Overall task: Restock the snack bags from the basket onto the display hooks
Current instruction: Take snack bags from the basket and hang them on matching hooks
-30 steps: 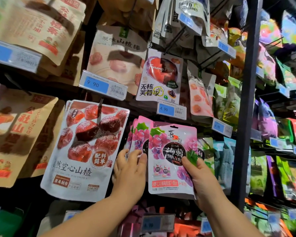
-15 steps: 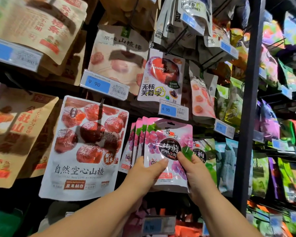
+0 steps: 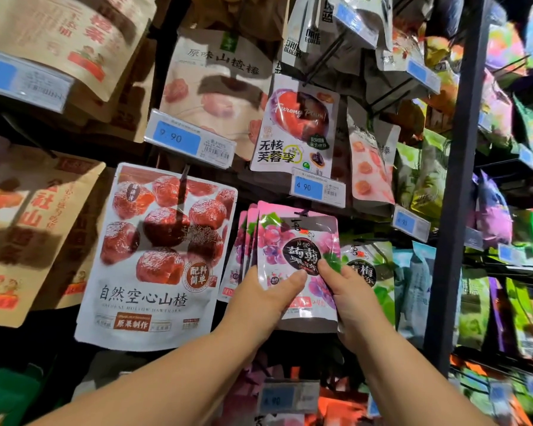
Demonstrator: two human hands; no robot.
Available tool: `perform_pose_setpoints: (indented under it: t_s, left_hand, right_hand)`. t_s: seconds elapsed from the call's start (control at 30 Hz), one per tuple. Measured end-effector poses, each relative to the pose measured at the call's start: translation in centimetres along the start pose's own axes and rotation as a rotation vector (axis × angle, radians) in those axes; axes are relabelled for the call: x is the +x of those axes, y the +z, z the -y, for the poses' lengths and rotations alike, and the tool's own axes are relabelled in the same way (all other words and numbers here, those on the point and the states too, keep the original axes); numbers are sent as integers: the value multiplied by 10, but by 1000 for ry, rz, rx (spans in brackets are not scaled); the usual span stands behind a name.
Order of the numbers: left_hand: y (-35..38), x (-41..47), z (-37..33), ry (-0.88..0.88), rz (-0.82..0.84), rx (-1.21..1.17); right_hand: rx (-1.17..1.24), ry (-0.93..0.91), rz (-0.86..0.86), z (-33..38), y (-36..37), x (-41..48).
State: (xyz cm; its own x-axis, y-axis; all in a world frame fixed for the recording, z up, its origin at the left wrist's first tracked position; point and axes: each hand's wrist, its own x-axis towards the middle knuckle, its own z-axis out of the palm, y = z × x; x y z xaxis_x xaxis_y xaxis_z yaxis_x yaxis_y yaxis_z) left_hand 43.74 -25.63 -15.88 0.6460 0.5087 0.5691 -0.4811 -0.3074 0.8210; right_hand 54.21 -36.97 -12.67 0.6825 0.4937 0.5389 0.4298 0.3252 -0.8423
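The front snack bag [image 3: 299, 241] at centre is pink with purple grapes and a black roundel. Left, a white bag [image 3: 157, 256] shows red hawthorns. Price tags [image 3: 179, 138] are blue.

Of the left hand [image 3: 259, 302] and right hand [image 3: 348, 299] we see only thumbs and backs. Their fingers lie behind the pink grape bag [image 3: 296, 241], and the hands cover its lower part. Whether its top sits on a hook we cannot tell. The pink bags behind [image 3: 243, 241] show left edges only. The green bag [image 3: 370, 272] is covered along its left side. The lower price tag [image 3: 286, 398] is blurred. The kraft bags [image 3: 19, 229] are cut by the frame's left edge. The far-right bags [image 3: 505, 302], beyond the black post [image 3: 456, 210], are smeared.
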Motion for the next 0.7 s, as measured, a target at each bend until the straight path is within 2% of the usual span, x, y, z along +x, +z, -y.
perform_pose_setpoints:
  t_s: [0.13,0.3,0.47,0.6,0.7]
  left_hand:
    - [-4,-1,-8,-25,-105,116]
    - [-10,1,-7,-19,-165,188]
    - [-16,6,3,77,-175,181]
    - [-12,10,9,111,-89,307]
    - [-10,18,16,77,-63,344]
  right_hand:
    - [-81,-22,-34,-2,6,3]
    - [-114,-148,-149,-5,11,-3]
    - [-279,-281,9,-19,14,-20]
    - [-460,-210,64,-31,14,-19]
    - [-469,-138,109,-34,14,-15]
